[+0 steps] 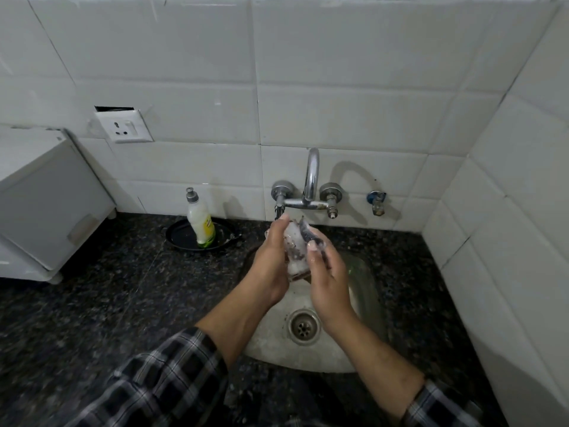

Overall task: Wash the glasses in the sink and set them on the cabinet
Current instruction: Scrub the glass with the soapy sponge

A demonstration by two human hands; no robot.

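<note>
Plaid sleeves (147, 386); left hand (271, 260) grips soapy glass (294, 251), right hand (328, 282) pinches scrubber (309, 234) against it.

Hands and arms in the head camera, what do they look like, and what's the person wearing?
The left sleeve and right sleeve are checked cloth in black, grey and white, pushed up so the forearms are bare. The left hand and right hand are bare too: no gloves, rings or watch show.
</note>
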